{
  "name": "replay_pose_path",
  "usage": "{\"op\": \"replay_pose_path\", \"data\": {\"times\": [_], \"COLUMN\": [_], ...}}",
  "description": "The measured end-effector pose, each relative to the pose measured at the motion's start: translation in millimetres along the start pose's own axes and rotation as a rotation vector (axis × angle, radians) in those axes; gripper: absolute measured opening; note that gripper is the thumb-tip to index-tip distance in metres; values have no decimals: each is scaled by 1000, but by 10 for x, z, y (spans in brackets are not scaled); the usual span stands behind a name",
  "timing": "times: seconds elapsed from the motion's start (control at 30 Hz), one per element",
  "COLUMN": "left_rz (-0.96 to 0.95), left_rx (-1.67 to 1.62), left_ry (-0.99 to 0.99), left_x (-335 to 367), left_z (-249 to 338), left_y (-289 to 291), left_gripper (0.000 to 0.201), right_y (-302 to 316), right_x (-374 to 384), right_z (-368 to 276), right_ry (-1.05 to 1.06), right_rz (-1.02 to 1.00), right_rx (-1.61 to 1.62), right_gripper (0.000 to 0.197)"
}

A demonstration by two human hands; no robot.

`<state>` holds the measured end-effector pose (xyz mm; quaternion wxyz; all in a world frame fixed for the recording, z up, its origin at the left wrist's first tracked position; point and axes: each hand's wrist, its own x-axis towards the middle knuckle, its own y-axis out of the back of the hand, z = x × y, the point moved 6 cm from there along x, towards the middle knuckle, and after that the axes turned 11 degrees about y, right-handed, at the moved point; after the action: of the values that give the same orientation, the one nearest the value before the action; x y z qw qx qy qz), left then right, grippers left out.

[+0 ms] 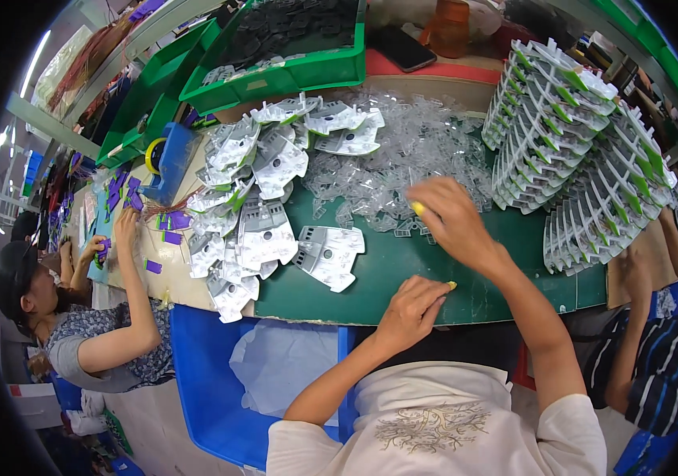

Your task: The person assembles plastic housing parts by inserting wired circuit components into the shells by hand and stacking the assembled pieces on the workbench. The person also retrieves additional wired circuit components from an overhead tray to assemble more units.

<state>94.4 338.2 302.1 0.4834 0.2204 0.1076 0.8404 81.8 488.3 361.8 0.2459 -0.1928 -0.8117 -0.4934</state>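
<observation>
My left hand [412,313] is closed near the front edge of the green table mat [387,274], its fingers curled and a yellow cover on one fingertip. Whatever it may pinch is too small to see. Over the near edge of a heap of small clear plastic pieces [410,151] is my right hand [452,218], with a yellow cover on its thumb. Its fingertips are smeared, so their grip does not show. Left of my hands, a grey-and-white fan-shaped plastic part [329,255] lies alone beside a loose pile of similar parts [263,230].
Tall stacks of similar parts with green edges [549,131] rise at the right. A green crate [275,79] of dark pieces and a phone [399,49] are at the back. Below the table edge stands a blue bin [212,397]. Co-workers sit left and right.
</observation>
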Motion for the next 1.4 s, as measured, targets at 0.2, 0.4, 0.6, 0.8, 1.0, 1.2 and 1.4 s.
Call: {"op": "replay_pose_path", "data": {"times": [0.2,0.4,0.6,0.8,1.0,1.2,1.4], "left_rz": [36,19,-31,1,10,27,24], "left_rx": [-83,-68,-16,32,92,111,115], "left_ry": [-4,-17,-59,-58,-83,-94,-86], "left_x": [-35,-56,-46,-80,-76,-98,-100], "left_z": [-59,-45,-26,-12,8,0,28], "left_y": [62,81,34,16,-12,-12,-5], "left_gripper": [24,25,29,31,35,36,32], "right_y": [-430,-262,-465,-682,-767,-428,267], "right_x": [259,104,412,544,490,309,2], "right_z": [155,209,341,385,475,478,207], "right_ry": [85,-23,30,-49,-176,-337,-420], "right_rz": [-150,-168,-16,-187,-98,-6,158], "right_rx": [-227,-411,-399,-454,-419,-175,172], "right_gripper": [20,16,6,9,16,13,8]}}
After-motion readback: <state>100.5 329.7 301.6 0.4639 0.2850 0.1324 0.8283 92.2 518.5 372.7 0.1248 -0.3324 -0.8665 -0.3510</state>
